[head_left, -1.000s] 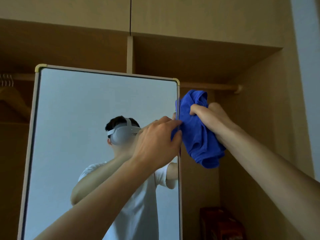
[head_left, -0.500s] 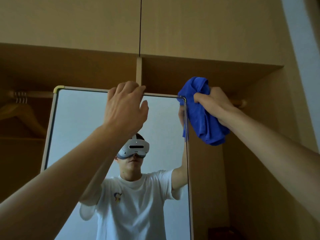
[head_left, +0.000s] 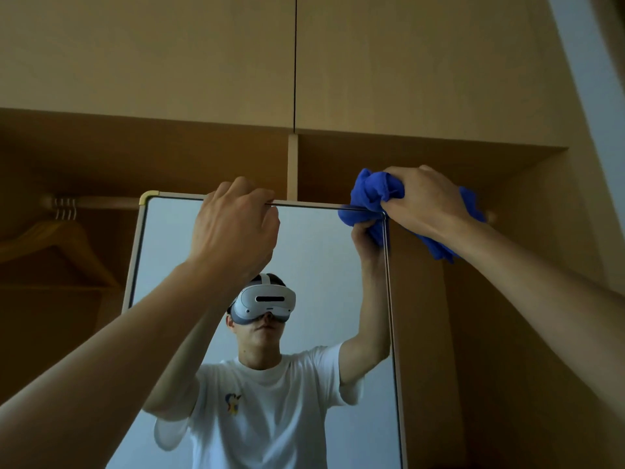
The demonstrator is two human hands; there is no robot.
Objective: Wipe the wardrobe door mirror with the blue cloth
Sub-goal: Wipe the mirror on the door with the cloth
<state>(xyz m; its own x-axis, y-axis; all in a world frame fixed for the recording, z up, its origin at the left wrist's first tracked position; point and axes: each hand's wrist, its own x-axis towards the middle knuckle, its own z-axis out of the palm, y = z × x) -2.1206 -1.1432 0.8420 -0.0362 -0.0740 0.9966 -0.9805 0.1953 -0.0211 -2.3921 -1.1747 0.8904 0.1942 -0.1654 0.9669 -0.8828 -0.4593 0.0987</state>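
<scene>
Two curled sets of fingers (head_left: 236, 191): left hand (head_left: 233, 228) hooks the mirror (head_left: 169, 265) top, right hand (head_left: 422, 201) grips blue cloth (head_left: 368, 194).

I see the mirror (head_left: 314, 248) in front of the open wardrobe (head_left: 480, 333). My left hand (head_left: 233, 228) grips its top edge near the middle. My right hand (head_left: 422, 201) holds the cloth (head_left: 368, 194) on its top right corner. Left of the mirror, a hanger (head_left: 57, 245) hangs from the rail (head_left: 101, 202), and cupboard doors (head_left: 203, 62) run above.
</scene>
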